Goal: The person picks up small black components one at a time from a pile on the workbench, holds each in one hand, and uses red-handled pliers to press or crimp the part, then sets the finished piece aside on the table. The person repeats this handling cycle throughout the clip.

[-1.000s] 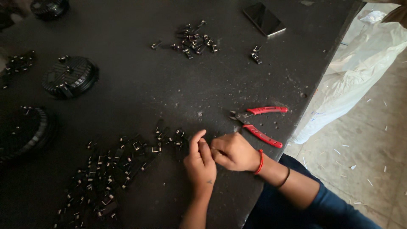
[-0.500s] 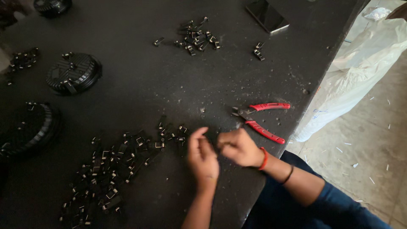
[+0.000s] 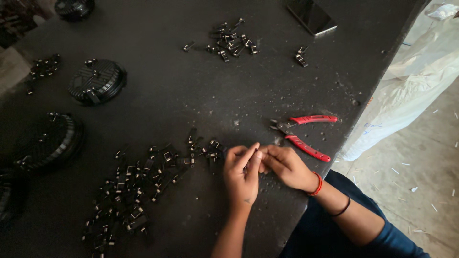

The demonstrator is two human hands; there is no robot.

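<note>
Small black parts (image 3: 143,186) lay scattered on our dark table (image 3: 167,105); our left hand (image 3: 242,179) and right hand (image 3: 287,167) pinched together over something too small to make out, beside red-handled pliers (image 3: 306,136).

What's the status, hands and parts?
Left hand and right hand pinched together on a small part, hidden. Loose parts pile left. Red cutters beside.
</note>
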